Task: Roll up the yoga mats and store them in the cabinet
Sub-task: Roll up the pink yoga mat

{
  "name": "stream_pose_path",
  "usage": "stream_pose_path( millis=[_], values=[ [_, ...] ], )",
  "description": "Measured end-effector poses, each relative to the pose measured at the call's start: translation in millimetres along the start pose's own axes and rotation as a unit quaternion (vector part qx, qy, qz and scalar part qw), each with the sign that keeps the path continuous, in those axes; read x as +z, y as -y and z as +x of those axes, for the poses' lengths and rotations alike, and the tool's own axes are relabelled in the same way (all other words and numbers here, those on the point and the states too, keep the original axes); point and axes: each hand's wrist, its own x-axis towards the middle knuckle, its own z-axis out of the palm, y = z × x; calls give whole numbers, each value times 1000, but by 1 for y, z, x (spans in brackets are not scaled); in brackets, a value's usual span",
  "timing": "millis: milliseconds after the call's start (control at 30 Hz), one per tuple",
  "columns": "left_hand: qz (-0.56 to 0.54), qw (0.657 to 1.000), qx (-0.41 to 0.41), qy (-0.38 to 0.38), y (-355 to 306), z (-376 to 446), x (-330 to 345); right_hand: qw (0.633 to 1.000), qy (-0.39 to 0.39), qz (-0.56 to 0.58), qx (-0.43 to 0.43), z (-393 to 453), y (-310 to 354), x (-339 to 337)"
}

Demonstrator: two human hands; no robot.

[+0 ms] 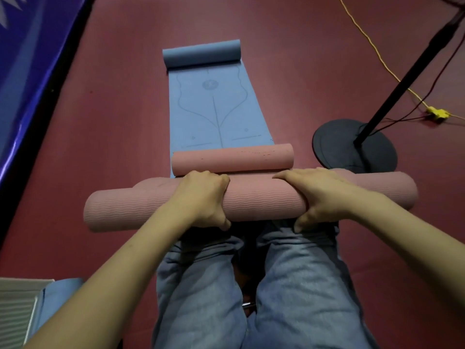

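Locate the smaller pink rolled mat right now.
In the head view the smaller pink rolled mat lies centre frame across the near end of the blue mat, just beyond the larger pink roll gripped by both hands.

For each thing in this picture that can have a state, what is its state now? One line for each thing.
Mauve mat: fully rolled, gripped by both hands.
Salmon mat: fully rolled, lying on the blue mat's near end.
Blue mat: mostly flat, only its far end rolled.
Left hand: curled round the mauve mat.
Right hand: curled round the mauve mat.
Stand: on its round base, pole tilted in view.
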Motion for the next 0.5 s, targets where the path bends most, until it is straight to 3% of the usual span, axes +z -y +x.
stream_pose_path(
  millis=[200, 367, 500],
  values=[
    [-30, 996, 3, 79, 9, -4, -33, 998, 5, 21, 67, -34, -50, -7],
    [8, 990, 20, 141, -5, -39, -46, 998, 42, 5, 54, -62, -44, 6],
    [-106, 984, 13, 145, -10, -70, -10, 995, 82, -34, 35, -73, -34, 8]
  ],
)
